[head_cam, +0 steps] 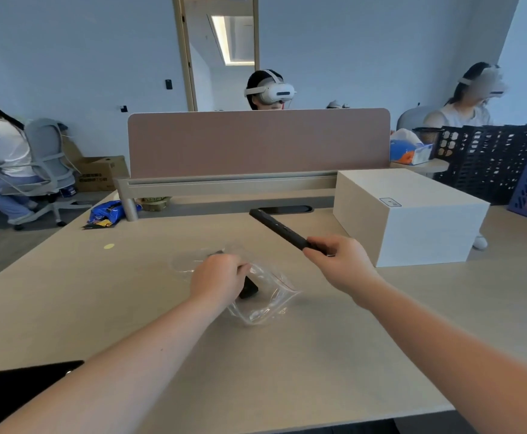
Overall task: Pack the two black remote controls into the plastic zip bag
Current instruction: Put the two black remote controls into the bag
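Currently two remotes: right hand (338,261) grip holds one remote (279,229); left hand (219,277) grip pins second remote (249,289) inside one zip bag (268,300).

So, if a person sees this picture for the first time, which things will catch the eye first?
Probably the long black remote held up in the right hand, above the middle of the desk. Next, the left hand pressing on the clear zip bag, where a second black remote partly shows. The big white box stands to the right.
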Available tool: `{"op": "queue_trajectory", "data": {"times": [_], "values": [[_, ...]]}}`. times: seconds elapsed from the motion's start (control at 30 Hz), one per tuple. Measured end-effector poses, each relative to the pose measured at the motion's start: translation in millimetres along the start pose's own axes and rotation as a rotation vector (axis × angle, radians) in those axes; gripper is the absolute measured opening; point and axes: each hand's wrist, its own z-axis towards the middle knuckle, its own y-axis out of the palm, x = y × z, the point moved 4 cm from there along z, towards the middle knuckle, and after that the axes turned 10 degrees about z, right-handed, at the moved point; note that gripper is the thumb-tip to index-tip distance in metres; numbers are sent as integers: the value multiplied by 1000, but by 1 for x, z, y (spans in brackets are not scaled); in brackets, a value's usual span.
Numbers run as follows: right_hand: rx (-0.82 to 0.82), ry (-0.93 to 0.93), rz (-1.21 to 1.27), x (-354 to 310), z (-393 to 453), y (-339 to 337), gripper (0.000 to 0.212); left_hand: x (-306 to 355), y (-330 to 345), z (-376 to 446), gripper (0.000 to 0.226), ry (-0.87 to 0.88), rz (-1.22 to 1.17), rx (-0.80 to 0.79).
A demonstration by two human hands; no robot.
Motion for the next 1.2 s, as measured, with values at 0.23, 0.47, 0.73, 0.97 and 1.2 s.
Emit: {"op": "queue_trajectory", "data": {"times": [0.23,0.47,0.73,0.97,1.2], "values": [[-289,63,-11,-41,-35,-17,13,-13,-7,3,21,-172,-133,-108],[-286,83,-287,-26,-50,-8,10,-14,-15,4,28,-220,-216,-125],[-153,-146,-598,6,-40,55,18,7,-20,-4,17,-53,-247,19],[-25,-195,-660,48,-18,93,5,4,-15,-8,17,30,-196,104],[-107,-104,-595,64,3,108,17,-5,-2,-9,17,95,-196,97]]}}
